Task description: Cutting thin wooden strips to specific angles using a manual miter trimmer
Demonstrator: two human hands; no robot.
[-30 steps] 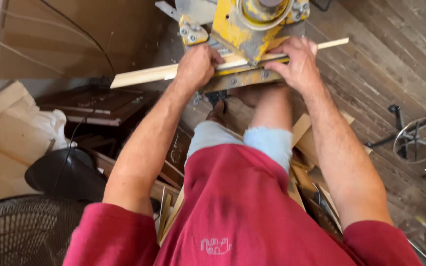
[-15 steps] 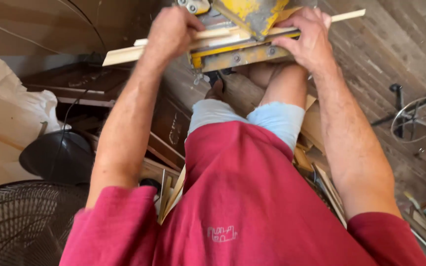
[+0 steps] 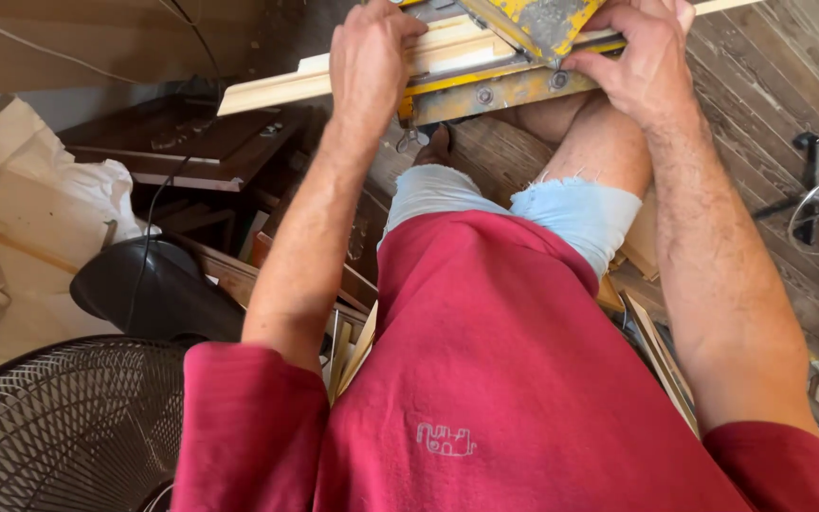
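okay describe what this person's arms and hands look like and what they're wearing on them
Both arms are bare from the short red sleeves down, and hairy. The left hand and right hand wear no gloves, and no watch or rings show. The red shirt has a small pale emblem.

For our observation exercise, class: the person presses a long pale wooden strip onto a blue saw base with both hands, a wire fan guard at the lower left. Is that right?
Not quite. The head view shows the saw base is yellow, not blue. The rest holds: left hand and right hand both press the long pale wooden strip onto it, and a wire fan guard sits at the lower left.
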